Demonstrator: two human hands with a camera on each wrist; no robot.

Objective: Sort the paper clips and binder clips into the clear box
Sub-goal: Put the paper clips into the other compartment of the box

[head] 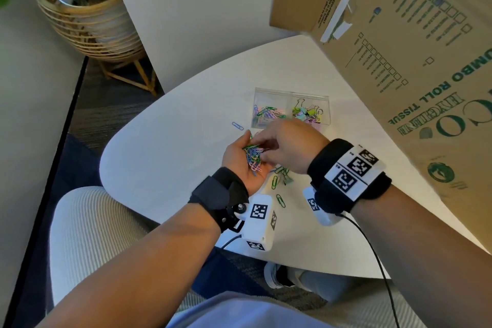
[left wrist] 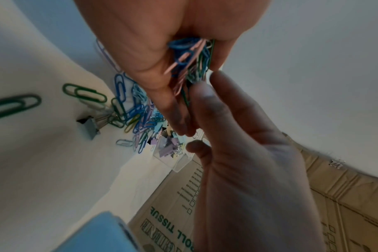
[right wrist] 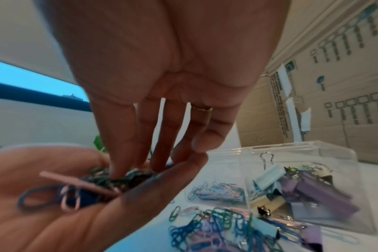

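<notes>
My left hand [head: 234, 156] lies palm up over the white table [head: 159, 157], slightly cupped with its fingers nearly straight, carrying a heap of coloured paper clips [head: 253, 157]. My right hand [head: 288, 145] reaches over it, and its straight fingers [right wrist: 117, 145] touch the heap [right wrist: 101, 180]. Just beyond stands the clear box [head: 266, 93]. Its left compartment holds paper clips [right wrist: 216, 191] and its right compartment holds binder clips [right wrist: 309, 185]. A loose pile of clips [left wrist: 138, 116] with a grey binder clip [left wrist: 88, 127] lies on the table under my hands.
A big cardboard box [head: 399, 61] fills the table's right side, close to the clear box. Single paper clips lie apart, one blue [head: 237, 126] and two green [head: 278, 190]. A potted plant [head: 90, 16] stands on the floor at the far left, a chair [head: 87, 221] by my left arm.
</notes>
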